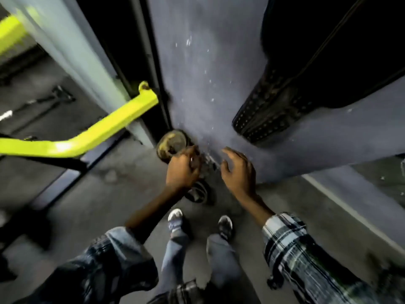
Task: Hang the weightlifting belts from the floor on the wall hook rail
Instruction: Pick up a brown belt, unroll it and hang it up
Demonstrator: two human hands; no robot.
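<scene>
Left hand (183,170): curled shut, seemingly pinching metal buckle (207,164).
Right hand (238,170): fingers spread, empty.
Hung belt (271,110): at 1 o'clock, long axis 1–7.
Nearer: right.

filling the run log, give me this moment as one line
left hand: closed on small metal item, blurred | right hand: open, empty | black belt: hanging on grey wall
</scene>
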